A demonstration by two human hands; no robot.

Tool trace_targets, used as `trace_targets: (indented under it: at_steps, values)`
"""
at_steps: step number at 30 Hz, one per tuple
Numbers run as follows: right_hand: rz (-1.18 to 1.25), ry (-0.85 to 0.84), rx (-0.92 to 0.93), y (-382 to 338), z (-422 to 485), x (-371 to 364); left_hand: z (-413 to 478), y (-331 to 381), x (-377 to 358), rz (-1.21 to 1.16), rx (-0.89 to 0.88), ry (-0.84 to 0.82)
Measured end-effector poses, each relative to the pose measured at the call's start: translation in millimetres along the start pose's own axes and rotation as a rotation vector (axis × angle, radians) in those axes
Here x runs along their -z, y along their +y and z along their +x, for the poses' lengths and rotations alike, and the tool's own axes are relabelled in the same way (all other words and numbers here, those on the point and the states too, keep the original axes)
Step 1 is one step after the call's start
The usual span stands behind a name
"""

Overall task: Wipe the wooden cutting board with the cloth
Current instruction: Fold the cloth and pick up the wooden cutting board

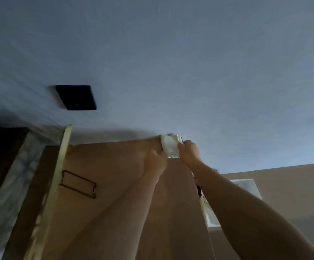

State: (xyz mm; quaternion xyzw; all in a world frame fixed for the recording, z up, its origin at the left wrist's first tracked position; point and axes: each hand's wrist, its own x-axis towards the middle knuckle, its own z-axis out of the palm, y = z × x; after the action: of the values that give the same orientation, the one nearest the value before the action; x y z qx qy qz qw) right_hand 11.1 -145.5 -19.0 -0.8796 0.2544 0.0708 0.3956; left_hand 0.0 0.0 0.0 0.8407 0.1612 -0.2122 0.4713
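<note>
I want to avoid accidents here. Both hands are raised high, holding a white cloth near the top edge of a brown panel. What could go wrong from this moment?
1. The left hand and right hand pinch only the edges of the folded white cloth, so it may slip and fall.
2. No cutting board is clearly visible; the cloth sits at the top of the brown panel, so the wrong surface might get wiped.
3. The view is dim and blurred, so the person may misjudge the edge.
</note>
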Motion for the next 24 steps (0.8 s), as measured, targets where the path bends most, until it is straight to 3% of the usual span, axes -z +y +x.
trace_targets:
  at_steps: [4, 8, 11, 14, 16, 19, 22, 24]
  values:
    - [-0.022, -0.039, -0.034, 11.5, 30.7, -9.0, 41.2, 8.7, -27.7, -0.304, 0.116, 0.025]
    - [0.032, -0.054, -0.061, 16.6, 41.2, -6.6, 56.4, 17.2, -45.6, -0.311, 0.117, 0.041]
    - [0.251, -0.137, -0.174, 9.0, 45.9, 6.5, 52.4, 22.4, -47.1, -0.315, 0.094, -0.003]
    - [0.542, -0.367, -0.302, -5.5, 30.6, 24.4, 28.3, 27.3, -32.7, -0.326, -0.003, -0.027]
    - [0.698, -0.548, -0.322, -19.7, 11.8, 29.0, 3.4, 26.5, -14.2, -0.278, -0.093, 0.01]
    - [0.8, -0.766, -0.186, -49.3, -25.4, 19.8, -39.3, 22.7, 24.1, -0.211, -0.196, 0.084]
    - [0.815, -0.743, -0.18, -80.6, -70.9, 1.5, -84.4, 16.7, 77.9, -0.012, -0.321, 0.05]
    - [0.87, -0.706, -0.225, -96.7, -96.7, -11.1, -110.5, 7.7, 121.7, 0.26, -0.484, 0.179]
